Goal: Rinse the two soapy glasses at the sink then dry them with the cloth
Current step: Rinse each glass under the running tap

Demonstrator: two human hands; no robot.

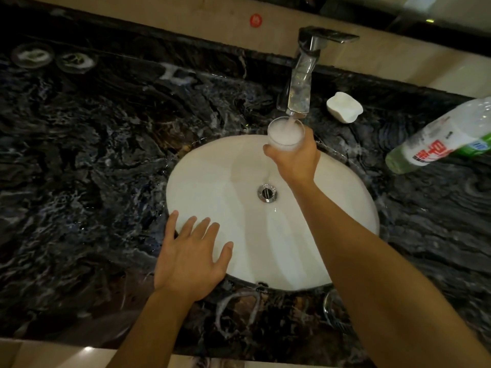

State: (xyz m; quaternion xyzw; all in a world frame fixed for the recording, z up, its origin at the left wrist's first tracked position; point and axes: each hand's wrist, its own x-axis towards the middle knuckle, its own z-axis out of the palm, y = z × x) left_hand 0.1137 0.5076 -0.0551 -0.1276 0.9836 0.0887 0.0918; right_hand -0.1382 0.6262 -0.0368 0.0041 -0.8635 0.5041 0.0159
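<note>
Head view, looking down on a dark veined stone counter (87, 160) with a white oval sink (218, 181) set into it, nearer the counter's right half. Chrome faucet (300, 83) stands at the sink's back edge, running; the stream drops into a glass (284, 138) held upright just under the spout. Glass is full of white, cloudy, foamy water, and a thin trickle runs off it down toward the drain (267, 193) at the basin's middle. Right hand (296, 160) is wrapped around the glass from the near side, fingers closed on its wall, forearm crossing over the sink's right part and hiding some of the basin's near-right rim. Left hand (190, 257) is empty, palm down, fingers spread, lying over the sink's near-left rim, partly on the counter and partly over the bowl; it touches nothing else. The two hands are well apart. A white soap dish (344, 107) sits on the counter just right of the faucet, at the back edge. A clear plastic bottle (435, 136) with a white label, red lettering and greenish contents leans at the counter's right edge, tilted toward the sink. At the far back-left corner of the counter two small round glassy items (53, 58) sit side by side; too dark to tell what they are. A red round sticker (255, 20) shows on the beige wall behind. A chrome curved fitting (333, 308) shows at the counter's near edge, partly hidden behind the right forearm.
</note>
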